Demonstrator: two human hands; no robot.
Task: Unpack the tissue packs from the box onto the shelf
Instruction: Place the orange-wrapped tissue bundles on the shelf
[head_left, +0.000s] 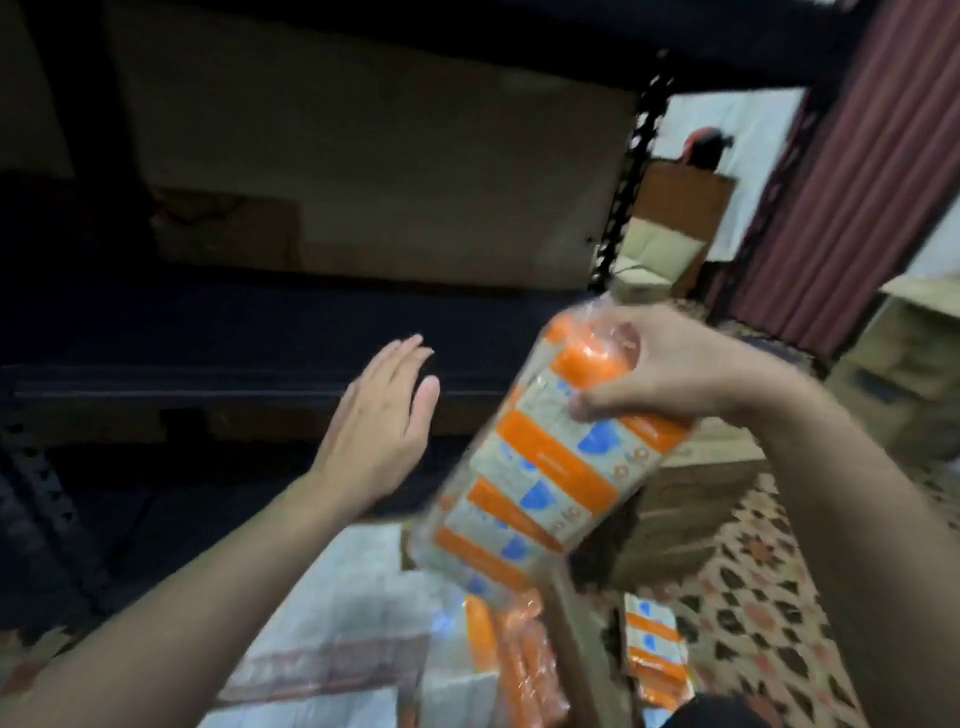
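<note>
At six o'clock, what seems to be the open box (582, 639), blurred, holds orange packs (514, 670). Another pack (655, 657) lies on the patterned floor (769, 597) at five. Toward three, the right hand (670, 369) grips the top end of a tilted tissue bundle (550, 467). At nine from it, the left hand (379, 415) hovers flat, fingers straight, holding nothing. Beyond, at ten, runs the dark shelf (208, 338).

Tissue pack (545, 467): print blurred; upper end hidden under fingers of right hand (670, 364); box (584, 644) below fingers: cut by frame edge.
</note>
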